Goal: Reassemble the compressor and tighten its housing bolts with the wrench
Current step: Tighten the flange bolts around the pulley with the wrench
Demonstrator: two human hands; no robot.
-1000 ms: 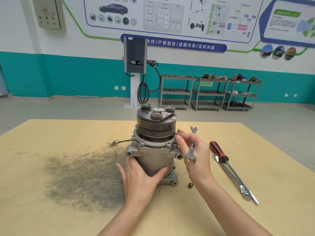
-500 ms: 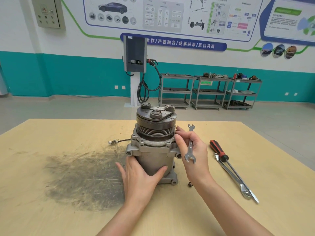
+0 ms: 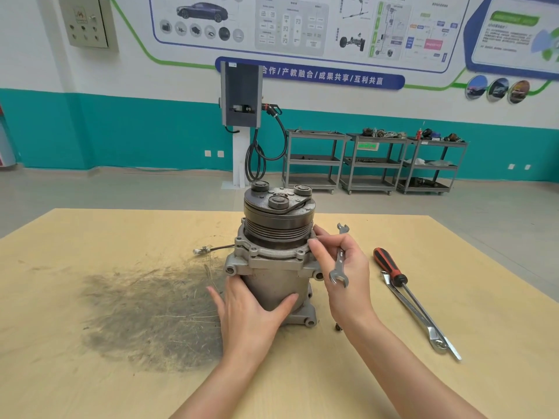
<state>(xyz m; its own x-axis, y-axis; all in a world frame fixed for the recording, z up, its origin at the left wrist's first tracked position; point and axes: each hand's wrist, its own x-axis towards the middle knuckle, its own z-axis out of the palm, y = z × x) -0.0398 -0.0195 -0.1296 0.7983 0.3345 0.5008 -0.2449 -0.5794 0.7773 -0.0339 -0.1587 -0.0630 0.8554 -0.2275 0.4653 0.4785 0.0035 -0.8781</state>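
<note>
The compressor point(image 3: 276, 258) stands upright near the middle of the wooden tabletop point(image 3: 90, 237), its dark grooved pulley and clutch plate on top and the grey housing below. The left hand point(image 3: 252, 316) wraps the lower housing from the near side, fingers round its left flank and thumb across the front, bracing it. The right hand point(image 3: 344, 273) is at the right edge of the housing flange, thumb and forefinger pinching something small at the rim; whether that is a bolt head is too small to tell. The same hand keeps a small open-ended wrench point(image 3: 340, 258) tucked under its other fingers, one end poking up past the knuckles, the other showing below them. A thin lead with a small connector point(image 3: 201, 250) trails left from the compressor's back. One loose bolt point(image 3: 338, 327) lies on the tabletop just beside the right wrist, close to the compressor's foot. Further right, a screwdriver point(image 3: 390, 269) with a red and black handle lies over a long combination spanner point(image 3: 423, 323), both pointing toward the near right edge. A dark grey smear point(image 3: 151, 313) covers the wood left of the compressor. Across the floor, three grey shelf carts point(image 3: 375, 161) stand along the teal wall; small parts are scattered on their top shelves, too distant to name.
</note>
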